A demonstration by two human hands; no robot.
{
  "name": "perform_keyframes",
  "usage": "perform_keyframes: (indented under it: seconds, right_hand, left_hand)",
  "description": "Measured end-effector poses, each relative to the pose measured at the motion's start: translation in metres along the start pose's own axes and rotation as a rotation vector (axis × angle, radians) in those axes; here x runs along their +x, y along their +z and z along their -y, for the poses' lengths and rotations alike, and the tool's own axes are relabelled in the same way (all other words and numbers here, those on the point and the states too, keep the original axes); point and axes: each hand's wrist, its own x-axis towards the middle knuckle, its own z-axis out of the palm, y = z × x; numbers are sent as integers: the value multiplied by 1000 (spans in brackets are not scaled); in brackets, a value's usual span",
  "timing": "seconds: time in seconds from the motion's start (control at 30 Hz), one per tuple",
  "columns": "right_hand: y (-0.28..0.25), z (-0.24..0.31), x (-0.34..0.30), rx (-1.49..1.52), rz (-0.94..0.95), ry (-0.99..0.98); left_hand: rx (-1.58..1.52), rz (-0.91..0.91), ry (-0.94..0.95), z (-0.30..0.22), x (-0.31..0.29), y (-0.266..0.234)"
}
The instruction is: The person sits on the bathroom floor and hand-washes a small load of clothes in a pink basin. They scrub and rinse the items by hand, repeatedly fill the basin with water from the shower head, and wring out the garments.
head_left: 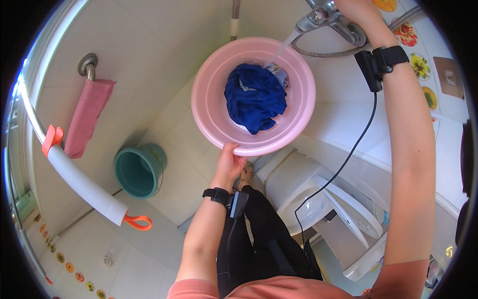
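A wide pink basin is tilted up in front of me, with my left hand closed on its near rim. Inside lies a bunched dark blue garment, and a pale cloth shows beside it. Water runs from the chrome faucet into the basin's far right part. My right hand is at the faucet's right side, gripping it; the picture's top edge cuts off part of the fingers.
A green bucket stands on the floor at left. Beyond it, a pink towel hangs from a wall bar. A pale padded rail curves along the left. The toilet is right of my legs. A shower hose loops under the faucet.
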Motion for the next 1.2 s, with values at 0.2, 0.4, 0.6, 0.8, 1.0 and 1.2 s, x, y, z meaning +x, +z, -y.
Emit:
perform_keyframes:
  seconds: [0.2,0.4,0.6,0.8,1.0,1.2]
  right_hand:
    - [0,-3,-3,18,-20,29]
    - [2,-9,-3,-8,-27,4]
    - [0,-12,-8,10,-12,56]
    - [-2,-11,-9,22,-14,46]
    - [-2,-10,-9,29,-1,89]
    - [-10,-8,-12,56,32,110]
  left_hand:
    - [38,94,-3,-3,9,-1]
    - [80,0,188,-3,1,16]
    - [157,15,299,-16,-14,27]
    - [160,76,367,-25,3,42]
    - [172,105,407,-26,12,50]
    - [205,64,386,-29,10,51]
